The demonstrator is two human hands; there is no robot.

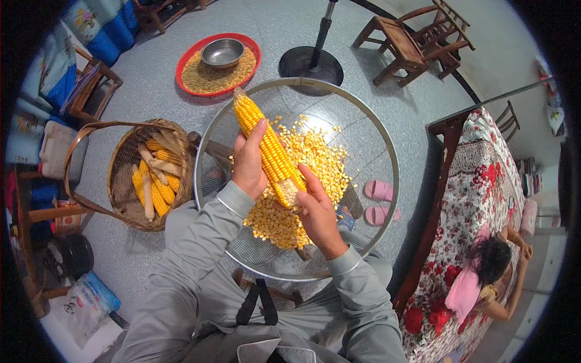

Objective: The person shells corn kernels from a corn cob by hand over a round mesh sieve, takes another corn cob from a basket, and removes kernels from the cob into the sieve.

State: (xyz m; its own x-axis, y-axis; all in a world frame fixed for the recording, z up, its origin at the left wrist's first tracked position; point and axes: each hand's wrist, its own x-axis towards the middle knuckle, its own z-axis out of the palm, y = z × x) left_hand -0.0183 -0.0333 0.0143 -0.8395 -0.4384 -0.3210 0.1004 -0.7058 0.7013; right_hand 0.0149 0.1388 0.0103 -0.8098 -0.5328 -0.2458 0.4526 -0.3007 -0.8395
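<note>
A yellow corn cob (263,139) is held slantwise in both my hands, its pointed tip at the upper left. My left hand (250,160) wraps round its middle from the left. At the lower end, where some kernels are off and pale core shows, my right hand (318,212) grips it with thumb and fingers. Beneath lies a round wire-mesh sieve (387,142) with a metal rim. Loose yellow corn kernels (281,227) are heaped in its middle, partly hidden by my hands and the cob.
At the left stands a handled wicker basket (119,158) with full cobs and stripped cores. A red tray (183,65) bearing a metal bowl (223,53), a black stand base (296,65) and wooden chairs (399,45) are beyond. Pink slippers (378,190) and a bed (478,175) with a person lie right.
</note>
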